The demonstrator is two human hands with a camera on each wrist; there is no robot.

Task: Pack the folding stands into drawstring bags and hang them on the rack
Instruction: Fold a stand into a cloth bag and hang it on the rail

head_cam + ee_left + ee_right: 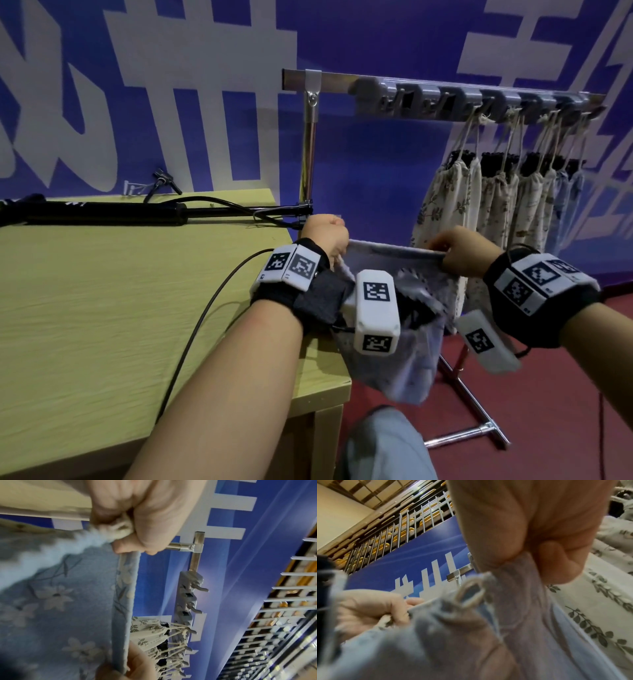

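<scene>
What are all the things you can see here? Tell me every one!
Blue flowered drawstring bag: one, pale blue, stretched between both hands beside the table edge.
Hanging bags: several, mostly cream with leaf print, one bluish at the right end, on the rack's right hooks.
Rack: one, silver metal, standing right of the table.
Hooks: a row, grey, along the top bar; the left ones bare.
Table: one, light wood, on the left.
Black pole: one, lying along the table's back edge.
Cable: one, black, across the table.
Left hand: grips the bag's left end.
Right hand: pinches the bag's right end.
</scene>
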